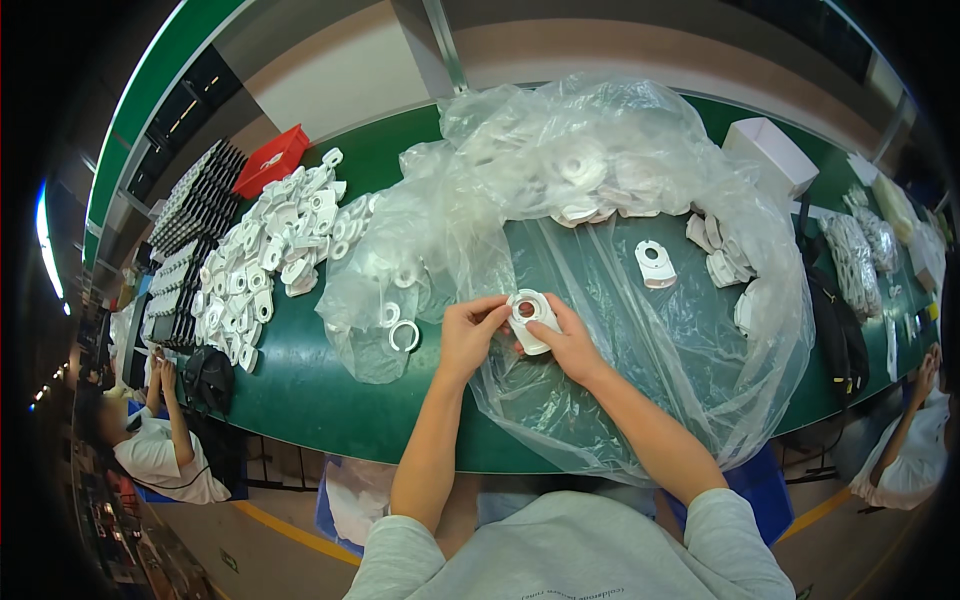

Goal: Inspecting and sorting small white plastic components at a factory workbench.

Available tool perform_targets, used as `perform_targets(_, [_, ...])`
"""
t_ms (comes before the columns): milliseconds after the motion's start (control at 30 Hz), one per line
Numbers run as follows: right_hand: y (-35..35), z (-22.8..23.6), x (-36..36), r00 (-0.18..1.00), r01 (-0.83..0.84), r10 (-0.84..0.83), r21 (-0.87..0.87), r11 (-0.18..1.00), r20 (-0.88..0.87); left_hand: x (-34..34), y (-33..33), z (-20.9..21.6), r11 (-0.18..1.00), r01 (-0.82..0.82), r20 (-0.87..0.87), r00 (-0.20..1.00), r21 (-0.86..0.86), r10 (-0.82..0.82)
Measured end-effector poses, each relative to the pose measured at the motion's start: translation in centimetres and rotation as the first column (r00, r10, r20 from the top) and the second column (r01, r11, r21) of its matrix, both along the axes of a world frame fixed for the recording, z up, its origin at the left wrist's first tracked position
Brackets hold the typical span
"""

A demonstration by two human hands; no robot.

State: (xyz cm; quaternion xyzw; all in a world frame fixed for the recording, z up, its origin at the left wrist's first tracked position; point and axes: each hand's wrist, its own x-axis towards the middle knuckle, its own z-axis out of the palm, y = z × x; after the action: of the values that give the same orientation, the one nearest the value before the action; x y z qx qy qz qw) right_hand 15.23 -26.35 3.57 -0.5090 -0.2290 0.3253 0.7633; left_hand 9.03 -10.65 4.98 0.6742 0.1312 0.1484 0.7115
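Note:
Between my two hands, just above the plastic-covered table, is a white plastic part (537, 336) with a round ring at its top and a flat tab below. My left hand (470, 330) pinches the ring's left edge with thumb and fingertips. On the tab's right side, my right hand (567, 345) grips it with the thumb on top and the fingers underneath. A loose white ring (404, 336) lies to the left of my left hand. Further right, a similar white part (655, 265) with a round hole rests on the clear plastic sheet (620, 350).
Many white parts are heaped on the green table (300, 375) at left, beside a red bin (272, 160) and stacked black trays (195, 195). More lie under the plastic at the back. A white box (770, 155) and black bag (835, 340) are at right. Other people sit at both sides.

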Motion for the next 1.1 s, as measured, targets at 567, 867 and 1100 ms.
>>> perform_targets(567, [0.3, 0.5, -0.6, 0.988, 0.103, -0.101, -0.011, 0.995, 0.115, -0.1, -0.9, 0.5, 0.979, 0.047, 0.167, 0.983, 0.196, -0.080])
perform_targets(867, [0.3, -0.3, -0.5, 0.989, 0.111, -0.111, 0.007, 0.994, 0.099, -0.3, -1.2, 1.1, 0.991, 0.111, 0.194, 0.973, 0.076, -0.124])
perform_targets(1100, [0.3, -0.1, -0.5, 0.979, 0.193, -0.183, -0.120, 0.974, 0.089, 0.1, -1.8, 0.4, 0.890, -0.094, 0.194, 0.981, 0.447, 0.006])
